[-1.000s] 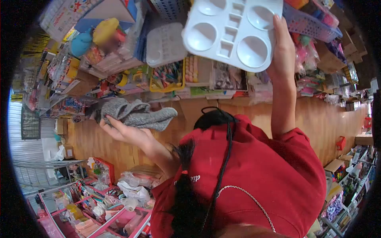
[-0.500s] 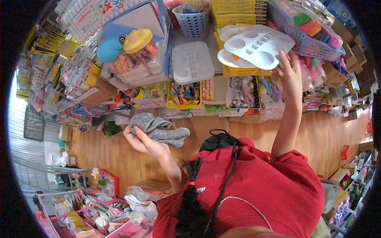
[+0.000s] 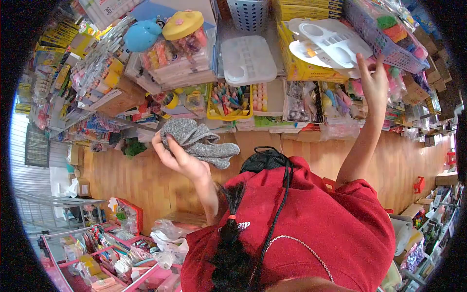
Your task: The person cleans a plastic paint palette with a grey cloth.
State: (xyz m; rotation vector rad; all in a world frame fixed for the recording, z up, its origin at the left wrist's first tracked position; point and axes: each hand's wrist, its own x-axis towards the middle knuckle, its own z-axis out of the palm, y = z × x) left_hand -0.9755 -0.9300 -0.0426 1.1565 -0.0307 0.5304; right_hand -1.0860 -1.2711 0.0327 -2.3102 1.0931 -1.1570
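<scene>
My left hand [image 3: 182,158] is closed around a bunched grey cloth [image 3: 197,141], held up over the floor in front of the shelf. Over at the right, my right hand [image 3: 373,80] has its thumb and fingers at the right end of a white plastic paint palette [image 3: 333,41] with round wells. That palette lies tilted over other white palettes [image 3: 304,54], on a stack of yellow packs [image 3: 311,73]. Part of the fingers is hidden by the palette's edge. To the left of these lies a translucent lidded palette box [image 3: 248,61].
A blue perforated basket [image 3: 248,14] stands behind the box, and a lilac basket [image 3: 389,48] of packets is at the right. A yellow tray [image 3: 229,109] of pens sits along the shelf front. At left are jars with a yellow lid [image 3: 183,25] and a blue lid [image 3: 142,35].
The palette in my right hand has tipped and shifted on the stack. My right hand has moved slightly right. The cloth is still in my left hand, and the view has shifted a little.
</scene>
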